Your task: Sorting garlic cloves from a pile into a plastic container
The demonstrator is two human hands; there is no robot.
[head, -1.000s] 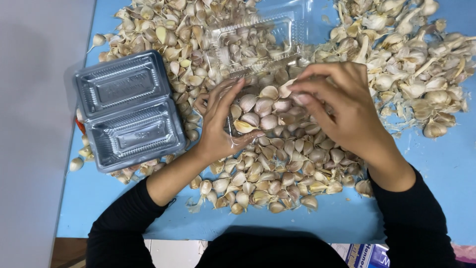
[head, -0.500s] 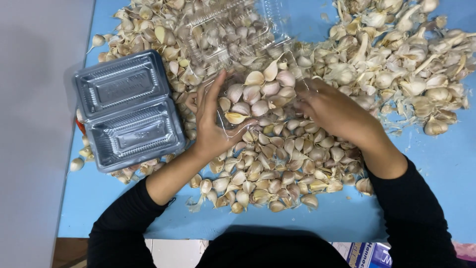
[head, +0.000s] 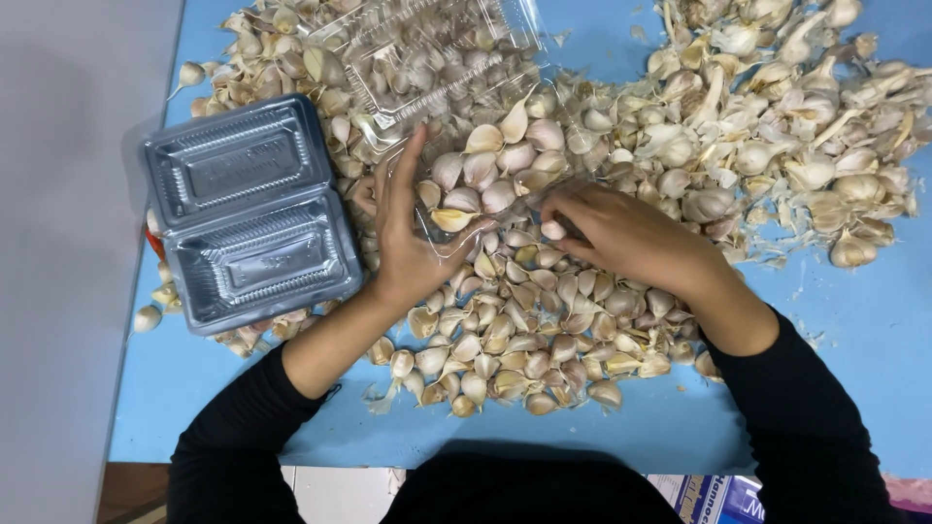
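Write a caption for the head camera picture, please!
Two bare hands, left hand and right hand, gather loose garlic cloves on a blue table.
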